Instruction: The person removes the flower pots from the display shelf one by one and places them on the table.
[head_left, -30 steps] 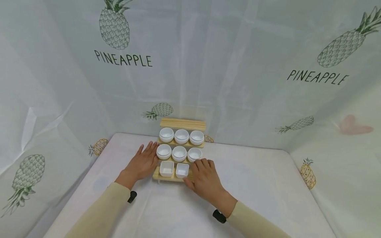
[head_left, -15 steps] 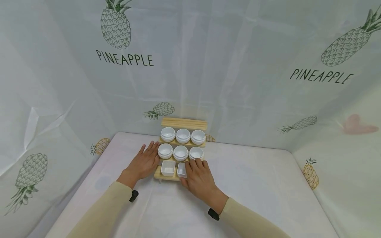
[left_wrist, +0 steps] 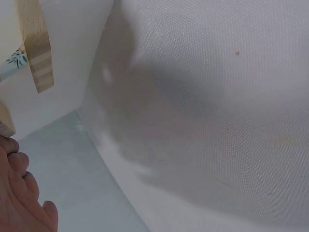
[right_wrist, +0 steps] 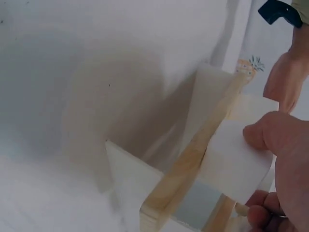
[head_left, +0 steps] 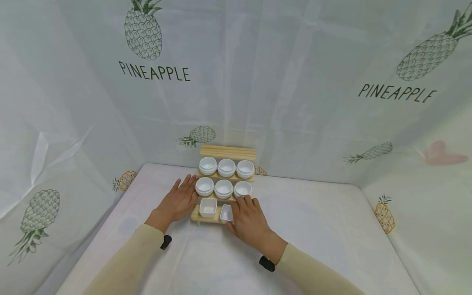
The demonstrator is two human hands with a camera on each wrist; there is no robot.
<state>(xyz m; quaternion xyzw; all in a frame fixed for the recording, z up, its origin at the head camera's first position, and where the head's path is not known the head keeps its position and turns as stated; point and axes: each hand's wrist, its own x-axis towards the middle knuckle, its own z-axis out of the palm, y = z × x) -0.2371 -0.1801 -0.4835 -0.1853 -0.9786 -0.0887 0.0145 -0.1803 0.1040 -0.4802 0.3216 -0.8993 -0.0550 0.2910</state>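
A small white square bowl (head_left: 226, 214) is on the lowest tier of a wooden stepped rack (head_left: 212, 219). My right hand (head_left: 251, 223) pinches it, covering its right side. In the right wrist view, the thumb presses the front face of the white bowl (right_wrist: 231, 162), and curled fingers show behind it. Another square bowl (head_left: 208, 207) stands to its left, apart from it. My left hand (head_left: 178, 203) lies along the rack's left side with straight fingers. In the left wrist view, the fingertips of that hand (left_wrist: 23, 195) touch a wooden edge (left_wrist: 6, 121).
Three round white bowls (head_left: 223, 189) stand on the middle tier and three more round bowls (head_left: 226, 167) on the top one. A slatted wooden back (head_left: 228, 153) rises behind them. The rack stands on a white-covered table (head_left: 313, 229), near a pineapple-print curtain (head_left: 273, 82).
My right hand has shifted left onto the second square bowl, then slightly back right. That bowl has moved slightly and looks a little turned. My left hand has stayed at the rack's side.
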